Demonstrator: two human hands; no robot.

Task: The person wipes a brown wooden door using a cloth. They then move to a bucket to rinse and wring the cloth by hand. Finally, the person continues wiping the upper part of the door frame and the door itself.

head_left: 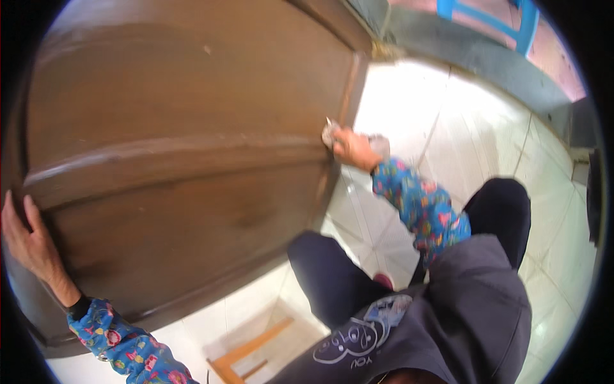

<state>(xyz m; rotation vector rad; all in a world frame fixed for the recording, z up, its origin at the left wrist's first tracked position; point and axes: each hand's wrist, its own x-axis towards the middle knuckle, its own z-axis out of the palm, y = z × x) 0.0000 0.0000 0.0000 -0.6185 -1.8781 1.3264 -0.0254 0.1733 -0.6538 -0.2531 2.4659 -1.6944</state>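
A large brown wooden door (179,83) with raised panels fills the left half of the head view. My right hand (355,148) is closed around a crumpled greyish-white cloth (330,133) and presses it against the door's right side, where the middle rail ends. Part of the cloth also shows behind my wrist. At the door's left edge my left hand (32,246) rests with its fingers stretched out and apart, holding nothing. Blue flowered sleeves cover both my forearms.
Pale floor tiles (473,128) lie beyond the door and around my legs. A wooden stool (249,352) stands at the lower middle, partly hidden by my apron. Past a grey sill (473,51) at the upper right shows a blue plastic stool (489,16).
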